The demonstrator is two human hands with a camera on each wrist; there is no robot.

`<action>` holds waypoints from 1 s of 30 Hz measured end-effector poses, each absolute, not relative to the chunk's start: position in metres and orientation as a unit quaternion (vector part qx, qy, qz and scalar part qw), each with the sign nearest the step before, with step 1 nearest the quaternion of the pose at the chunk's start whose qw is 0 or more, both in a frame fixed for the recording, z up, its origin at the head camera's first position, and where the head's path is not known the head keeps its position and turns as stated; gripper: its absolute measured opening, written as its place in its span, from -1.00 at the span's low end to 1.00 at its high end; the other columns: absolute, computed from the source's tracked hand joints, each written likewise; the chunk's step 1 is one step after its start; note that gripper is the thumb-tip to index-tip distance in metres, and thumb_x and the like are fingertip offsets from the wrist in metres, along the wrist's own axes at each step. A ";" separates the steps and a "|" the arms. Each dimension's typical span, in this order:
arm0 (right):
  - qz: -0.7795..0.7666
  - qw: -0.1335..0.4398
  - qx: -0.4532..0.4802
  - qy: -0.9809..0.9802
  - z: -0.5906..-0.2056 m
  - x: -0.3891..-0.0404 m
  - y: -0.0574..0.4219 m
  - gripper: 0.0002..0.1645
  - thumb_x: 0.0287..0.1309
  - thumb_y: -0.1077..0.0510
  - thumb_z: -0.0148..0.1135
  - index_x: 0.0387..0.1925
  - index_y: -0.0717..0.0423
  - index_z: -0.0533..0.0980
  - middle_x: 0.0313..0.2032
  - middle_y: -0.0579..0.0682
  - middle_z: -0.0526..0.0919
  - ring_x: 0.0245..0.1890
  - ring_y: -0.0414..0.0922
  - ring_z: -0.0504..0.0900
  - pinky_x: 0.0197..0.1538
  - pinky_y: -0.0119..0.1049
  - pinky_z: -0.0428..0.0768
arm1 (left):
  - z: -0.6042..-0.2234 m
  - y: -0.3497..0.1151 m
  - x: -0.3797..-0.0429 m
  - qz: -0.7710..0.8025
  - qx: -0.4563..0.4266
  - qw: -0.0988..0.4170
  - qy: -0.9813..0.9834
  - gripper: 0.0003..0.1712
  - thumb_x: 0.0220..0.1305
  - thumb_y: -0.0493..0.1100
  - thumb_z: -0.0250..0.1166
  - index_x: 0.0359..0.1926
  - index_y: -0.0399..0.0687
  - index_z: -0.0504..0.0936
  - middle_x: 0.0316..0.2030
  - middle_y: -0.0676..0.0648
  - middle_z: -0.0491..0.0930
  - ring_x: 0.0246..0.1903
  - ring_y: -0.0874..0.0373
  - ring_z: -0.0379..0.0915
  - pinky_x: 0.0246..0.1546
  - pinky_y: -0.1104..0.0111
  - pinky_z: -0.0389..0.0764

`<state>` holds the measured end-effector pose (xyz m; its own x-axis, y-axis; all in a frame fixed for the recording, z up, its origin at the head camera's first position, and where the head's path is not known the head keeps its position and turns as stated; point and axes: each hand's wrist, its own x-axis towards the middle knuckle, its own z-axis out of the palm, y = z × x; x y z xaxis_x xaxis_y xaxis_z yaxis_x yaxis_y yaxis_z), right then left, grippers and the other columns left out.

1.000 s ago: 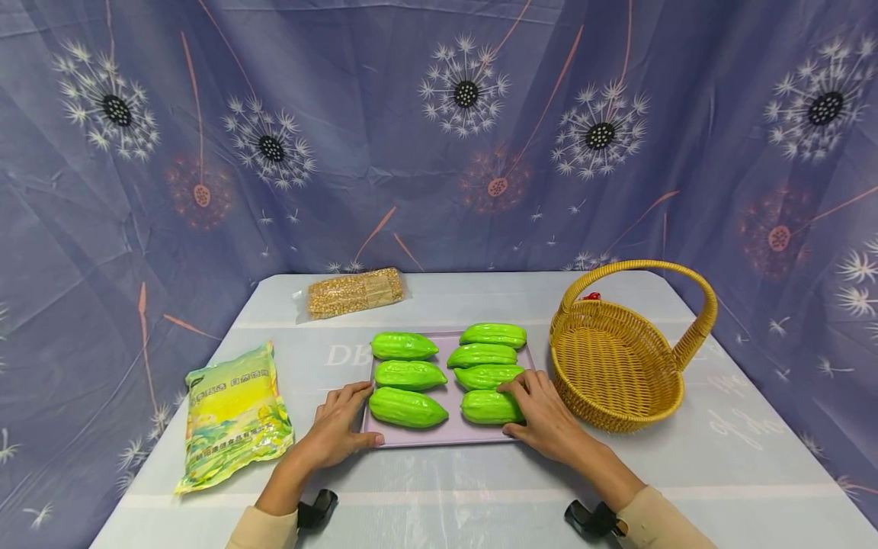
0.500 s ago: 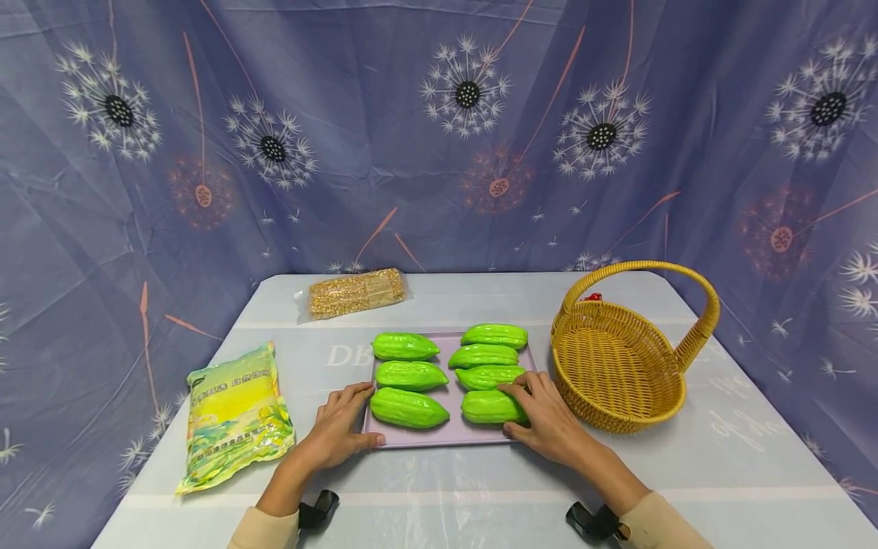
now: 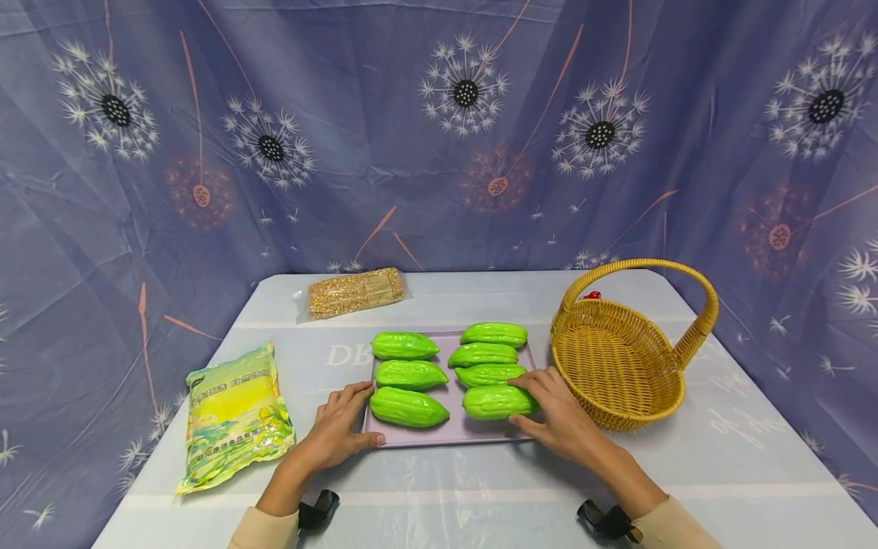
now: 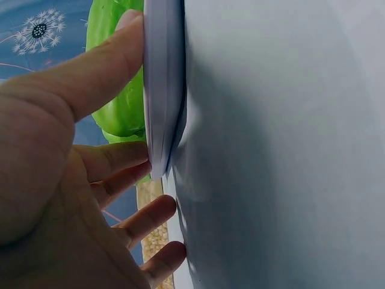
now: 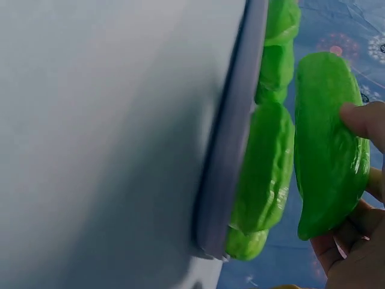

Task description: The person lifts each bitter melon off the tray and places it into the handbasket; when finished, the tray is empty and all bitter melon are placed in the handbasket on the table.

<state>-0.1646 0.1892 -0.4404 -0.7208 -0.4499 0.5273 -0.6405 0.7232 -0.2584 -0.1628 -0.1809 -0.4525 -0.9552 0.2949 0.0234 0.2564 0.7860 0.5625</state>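
Note:
My right hand (image 3: 561, 415) holds a green, ridged bitter melon (image 3: 497, 402) between thumb and fingers. In the right wrist view this melon (image 5: 328, 144) hangs clear of the tray, a gap showing between it and the melon (image 5: 263, 168) below. Several more bitter melons lie in two columns on the pale purple tray (image 3: 453, 436), the left column holding three (image 3: 409, 408). At the tray's front left corner my left hand (image 3: 339, 431) grips the rim, thumb on the front edge and fingers along the left side. Two of its fingers stick out past the corner (image 4: 161, 209).
A yellow wicker basket (image 3: 617, 415) with a tall handle stands right of the tray, with a small red object (image 3: 593, 296) behind it. A yellow-green printed bag (image 3: 236, 419) lies at left. Behind the tray is a clear packet of corn kernels (image 3: 353, 294).
My right hand has raised the front right melon off the tray and moved it slightly right. My left hand has stayed at the tray's corner.

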 end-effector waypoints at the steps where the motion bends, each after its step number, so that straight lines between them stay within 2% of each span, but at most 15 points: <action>1: 0.221 0.219 0.300 -0.902 -0.438 -0.164 0.190 -0.35 -0.14 -0.02 0.48 0.05 0.04 0.51 -0.06 -0.10 0.56 -0.06 -0.21 0.38 -0.03 -0.20 0.43 | -0.452 -0.181 -0.163 0.293 0.146 0.032 0.944 -0.01 -0.04 0.11 0.45 0.35 -0.19 0.27 0.34 -0.12 0.22 0.24 -0.14 0.12 0.11 -0.09 0.16; 6: 0.237 0.213 0.283 -0.905 -0.426 -0.160 0.196 -0.34 -0.12 0.01 0.47 0.08 0.04 0.49 -0.03 -0.09 0.57 -0.03 -0.22 0.40 -0.01 -0.17 0.46 | -0.452 -0.181 -0.163 0.290 0.146 0.031 0.945 -0.01 -0.05 0.11 0.45 0.35 -0.19 0.27 0.34 -0.12 0.23 0.23 -0.13 0.14 0.10 -0.09 0.16; 15: 0.258 0.242 0.281 -0.892 -0.408 -0.164 0.215 -0.36 -0.18 0.17 0.49 0.05 0.13 0.51 -0.06 -0.03 0.59 -0.07 -0.21 0.37 -0.03 -0.41 0.29 | -0.452 -0.181 -0.162 0.292 0.146 0.034 0.945 -0.02 -0.04 0.10 0.45 0.35 -0.19 0.27 0.34 -0.12 0.23 0.23 -0.14 0.14 0.11 -0.11 0.16; 16: 0.259 0.244 0.280 -0.891 -0.407 -0.165 0.218 -0.36 -0.19 0.19 0.49 0.04 0.14 0.51 -0.07 -0.03 0.59 -0.08 -0.22 0.36 0.03 -0.44 0.27 | -0.452 -0.182 -0.162 0.292 0.145 0.035 0.945 -0.02 -0.04 0.10 0.45 0.35 -0.18 0.26 0.34 -0.12 0.22 0.24 -0.14 0.14 0.11 -0.10 0.16; 19: 0.260 0.245 0.274 -0.893 -0.401 -0.168 0.227 -0.36 -0.19 0.21 0.49 0.04 0.15 0.51 -0.09 -0.02 0.60 -0.11 -0.24 0.34 -0.02 -0.49 0.24 | -0.453 -0.182 -0.162 0.289 0.144 0.035 0.946 -0.02 -0.04 0.11 0.45 0.35 -0.17 0.26 0.35 -0.11 0.22 0.24 -0.14 0.14 0.10 -0.10 0.16; 25: 0.247 0.236 0.241 -0.909 -0.391 -0.171 0.249 -0.40 -0.11 0.17 0.47 0.06 0.09 0.51 -0.11 -0.06 0.58 -0.14 -0.29 0.29 -0.15 -0.40 0.26 | -0.454 -0.182 -0.162 0.288 0.144 0.034 0.946 -0.01 -0.04 0.13 0.44 0.36 -0.16 0.26 0.35 -0.11 0.22 0.25 -0.14 0.13 0.12 -0.11 0.16; 30: 0.232 0.253 0.229 -0.911 -0.386 -0.175 0.266 -0.40 -0.15 0.20 0.48 0.03 0.10 0.53 -0.13 -0.02 0.61 -0.17 -0.28 0.29 -0.19 -0.40 0.25 | -0.453 -0.181 -0.163 0.285 0.142 0.034 0.948 0.00 -0.05 0.14 0.45 0.36 -0.16 0.26 0.34 -0.10 0.23 0.24 -0.14 0.14 0.11 -0.10 0.16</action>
